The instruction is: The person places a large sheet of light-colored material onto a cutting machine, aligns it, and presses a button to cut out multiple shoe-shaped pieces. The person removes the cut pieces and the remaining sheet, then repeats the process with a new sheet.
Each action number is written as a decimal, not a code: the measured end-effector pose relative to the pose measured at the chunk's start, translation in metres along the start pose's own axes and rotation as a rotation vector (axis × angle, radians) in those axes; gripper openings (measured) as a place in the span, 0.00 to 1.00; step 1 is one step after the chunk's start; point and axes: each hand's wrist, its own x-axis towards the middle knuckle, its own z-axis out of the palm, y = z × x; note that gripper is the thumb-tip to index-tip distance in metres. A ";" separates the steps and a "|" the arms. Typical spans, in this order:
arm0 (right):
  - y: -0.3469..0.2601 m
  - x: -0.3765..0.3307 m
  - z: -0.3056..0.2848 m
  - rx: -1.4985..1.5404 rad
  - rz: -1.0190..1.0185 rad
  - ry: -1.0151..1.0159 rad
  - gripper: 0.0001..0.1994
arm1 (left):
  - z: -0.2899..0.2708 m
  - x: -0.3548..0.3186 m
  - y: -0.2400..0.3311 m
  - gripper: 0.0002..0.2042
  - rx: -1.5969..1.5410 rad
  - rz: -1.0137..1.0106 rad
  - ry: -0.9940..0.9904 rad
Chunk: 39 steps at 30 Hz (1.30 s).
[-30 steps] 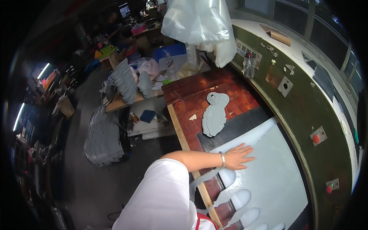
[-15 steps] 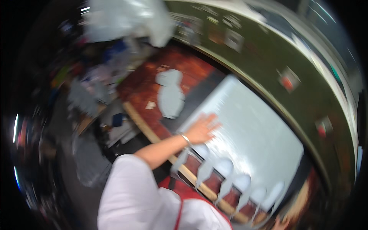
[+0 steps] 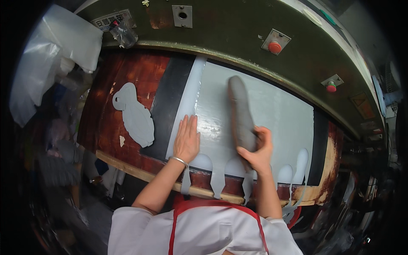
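My left hand [image 3: 187,138], a bangle on its wrist, lies flat with fingers stretched out along the left side of a glossy grey sheet [image 3: 272,102]. A pale board [image 3: 185,95] shows beneath that side. In my right hand [image 3: 260,153] is a dark, sole-shaped cutting die [image 3: 241,112] with a brownish edge, gripped near its lower end. It stands over the middle of the sheet, blurred by motion; whether it touches cannot be told. Sole-shaped gaps run along the sheet's near edge, with strips of grey scrap [image 3: 217,180] hanging between them.
A stack of grey sole-shaped pieces [image 3: 138,121] lies on the reddish-brown table [image 3: 114,85] at left. Behind the sheet stretches a green machine beam [image 3: 229,32] with a red button [image 3: 274,46] and a clear cup [image 3: 123,35]. Plastic bags [image 3: 68,38] hang at far left.
My view has swung round and steadied. My left hand has settled flat at the sheet's left side. My right hand, earlier near the lower right edge, now holds the die over the sheet.
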 end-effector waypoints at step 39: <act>0.014 0.136 -0.164 -0.601 0.283 0.628 0.36 | -0.011 0.136 -0.003 0.16 -0.045 -0.291 0.015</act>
